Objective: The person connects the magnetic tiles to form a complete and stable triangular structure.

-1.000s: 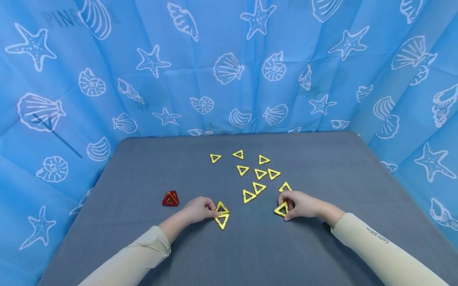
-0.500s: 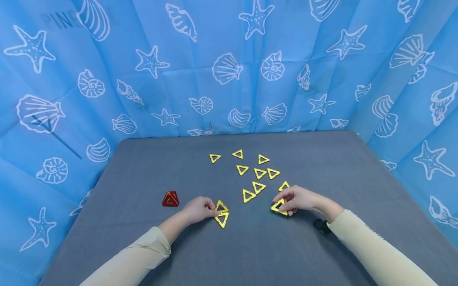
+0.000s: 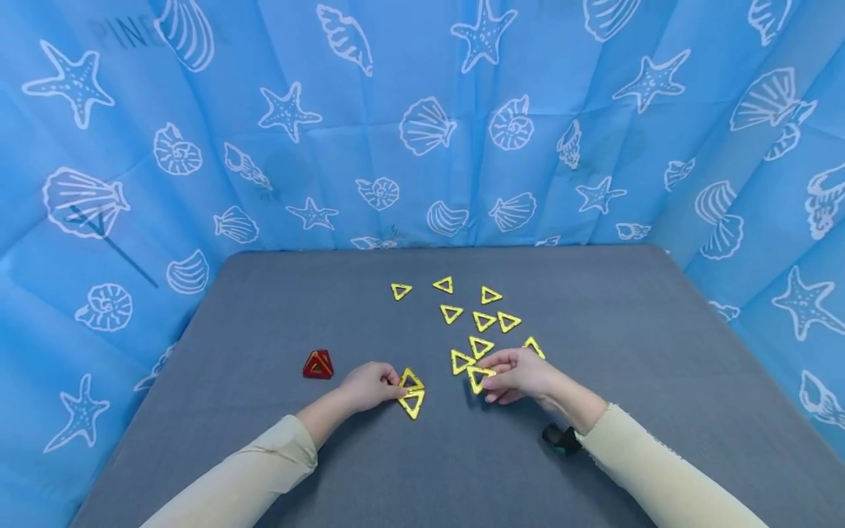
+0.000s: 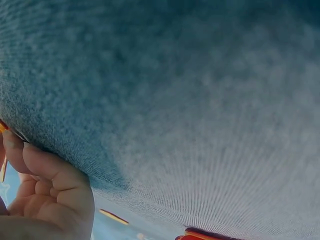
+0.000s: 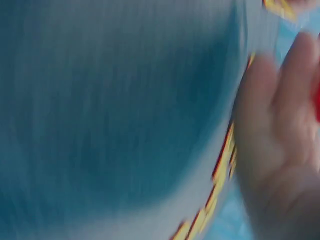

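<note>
My left hand (image 3: 370, 386) pinches a pair of yellow triangle tiles at their join; the upper triangle tile (image 3: 416, 377) and lower triangle tile (image 3: 419, 405) meet edge to edge on the table. In the left wrist view, curled fingers (image 4: 45, 165) cover most of that pair. Between thumb and fingers, my right hand (image 3: 518, 378) holds another yellow triangle tile (image 3: 472, 381), close in front of two loose tiles; the head view does not settle whether it touches them. The right wrist view is blurred, showing the hand (image 5: 270, 135) beside a row of yellow tiles (image 5: 215, 192).
Several loose yellow triangle tiles (image 3: 446, 314) lie spread over the middle and back of the grey table (image 3: 297, 293). A red triangular piece (image 3: 318, 364) sits left of my left hand. Under the right forearm lies a small black object (image 3: 561, 440). A blue curtain (image 3: 370, 147) hangs behind.
My right hand has carried its yellow tile leftward, away from the tile at far right, toward the left hand. The left hand keeps its place on the pair. More of the black object shows.
</note>
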`<state>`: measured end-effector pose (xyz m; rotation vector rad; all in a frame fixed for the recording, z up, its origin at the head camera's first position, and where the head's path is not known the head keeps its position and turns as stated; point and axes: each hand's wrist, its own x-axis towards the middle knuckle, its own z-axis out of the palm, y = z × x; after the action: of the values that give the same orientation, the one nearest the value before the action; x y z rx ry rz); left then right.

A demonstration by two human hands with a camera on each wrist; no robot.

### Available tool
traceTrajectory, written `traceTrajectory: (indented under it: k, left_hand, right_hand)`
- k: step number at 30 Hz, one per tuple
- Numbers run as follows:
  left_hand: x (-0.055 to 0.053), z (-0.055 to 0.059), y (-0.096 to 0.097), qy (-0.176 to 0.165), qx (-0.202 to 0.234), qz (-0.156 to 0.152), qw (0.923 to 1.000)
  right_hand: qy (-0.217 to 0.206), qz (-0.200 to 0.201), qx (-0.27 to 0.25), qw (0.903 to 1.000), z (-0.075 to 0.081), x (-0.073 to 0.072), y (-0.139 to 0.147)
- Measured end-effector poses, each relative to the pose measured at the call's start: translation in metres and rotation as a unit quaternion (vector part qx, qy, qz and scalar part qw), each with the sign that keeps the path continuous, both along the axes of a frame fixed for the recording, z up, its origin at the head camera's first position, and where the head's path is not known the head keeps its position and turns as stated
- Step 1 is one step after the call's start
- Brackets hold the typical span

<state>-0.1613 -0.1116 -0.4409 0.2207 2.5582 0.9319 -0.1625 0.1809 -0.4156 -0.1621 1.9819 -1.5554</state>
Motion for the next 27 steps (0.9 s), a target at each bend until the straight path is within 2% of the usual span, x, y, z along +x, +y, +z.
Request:
traceTrajectory:
  k: [5,13,19,27]
  left_hand:
    - [0.002,-0.001,-0.001,0.012,-0.001,0.0,0.9999]
    - [0.002,-0.001,-0.001,0.015,-0.008,-0.002,0.9999]
    - [0.003,0.002,0.0,0.025,-0.018,-0.011,0.9995]
    - [0.004,0.0,0.0,0.032,-0.018,-0.016,0.9992]
  right_hand:
    - [0.004,-0.042,0.039,0.9983,-0.001,0.013,-0.021]
    - [-0.016,-0.075,0.009,0.997,-0.007,0.025,-0.046]
    - [-0.018,-0.084,0.025,0.996,-0.009,0.025,-0.062]
    - [0.001,-0.08,0.087,0.9929,-0.012,0.026,-0.08]
